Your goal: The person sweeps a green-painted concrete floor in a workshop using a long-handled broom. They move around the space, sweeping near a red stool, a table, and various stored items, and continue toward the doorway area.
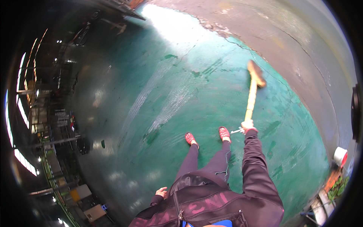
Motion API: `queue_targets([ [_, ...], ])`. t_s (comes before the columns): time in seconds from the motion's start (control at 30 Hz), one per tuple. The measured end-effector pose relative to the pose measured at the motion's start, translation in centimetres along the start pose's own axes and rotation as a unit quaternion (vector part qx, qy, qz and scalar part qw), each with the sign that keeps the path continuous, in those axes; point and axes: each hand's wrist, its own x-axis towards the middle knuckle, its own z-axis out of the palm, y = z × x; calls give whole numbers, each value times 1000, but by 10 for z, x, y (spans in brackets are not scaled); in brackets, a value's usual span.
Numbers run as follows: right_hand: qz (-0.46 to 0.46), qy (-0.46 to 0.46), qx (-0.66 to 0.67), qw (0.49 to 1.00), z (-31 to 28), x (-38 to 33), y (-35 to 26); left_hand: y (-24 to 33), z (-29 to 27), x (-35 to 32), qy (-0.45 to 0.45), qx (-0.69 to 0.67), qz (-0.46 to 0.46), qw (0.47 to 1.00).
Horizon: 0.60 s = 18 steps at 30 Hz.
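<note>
My right hand (pixel 247 125) is wrapped round the pale yellow handle of a broom (pixel 251 99), held out ahead of me on the right. The broom's brown, motion-blurred head points away from me, low over or on the green floor; I cannot tell whether it touches. White strings hang beside my right wrist, and a dark sleeve covers that arm. Low by my left hip hangs my left hand (pixel 162 192), holding nothing, with its fingers loosely apart.
I stand in red slippers on a worn green floor (pixel 170 94) with pale scuffs. A cracked grey concrete strip (pixel 302 64) borders it at the far right. To the right sit a white and red bucket (pixel 340 156) and green plants (pixel 336 189). Dark workshop equipment lines the left.
</note>
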Motion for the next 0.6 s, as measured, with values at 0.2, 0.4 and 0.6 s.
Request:
queue_targets([
  [0.2,-96,-176,-126,972,125,-140,-102,-26,-17,40,-26,-81,16,996],
  [0.4,57,-587,183,787,195,-220,-176,-33,-46,133,11,-31,94,995],
  [0.6,188,-634,245,709,181,-250,-204,2,-90,188,4,-143,120,983],
])
